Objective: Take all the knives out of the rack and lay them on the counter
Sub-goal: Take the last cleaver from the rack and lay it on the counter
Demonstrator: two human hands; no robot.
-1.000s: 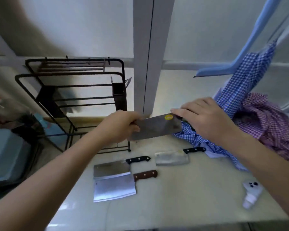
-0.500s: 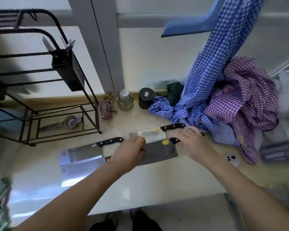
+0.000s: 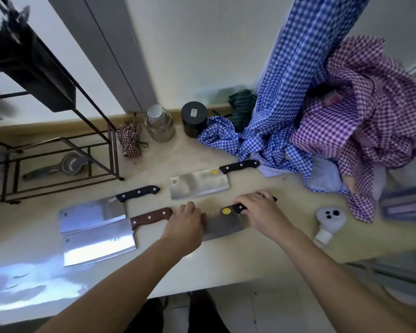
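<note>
A dark cleaver with a yellow sticker (image 3: 223,224) lies flat on the pale counter (image 3: 262,255). My right hand (image 3: 259,211) grips its black handle, and my left hand (image 3: 184,224) rests on the blade's left end. Three other cleavers lie on the counter: one with a black handle and yellow sticker (image 3: 198,185) behind, one with a black handle (image 3: 94,212) at left, and one with a brown handle (image 3: 99,246) in front of it. The black wire rack (image 3: 58,150) stands at the left, its black knife box (image 3: 31,58) at top left with a few dark tips showing.
A glass jar (image 3: 159,126), a black jar (image 3: 193,118) and a small checked bundle (image 3: 129,139) stand by the wall. Blue and purple checked cloths (image 3: 322,131) pile up at right. A white bottle (image 3: 328,222) lies near the right edge. A metal strainer (image 3: 65,163) sits under the rack.
Both hands have lowered the sticker cleaver from mid-air by the rack down onto the counter in front of the other knives. The view has tilted downward.
</note>
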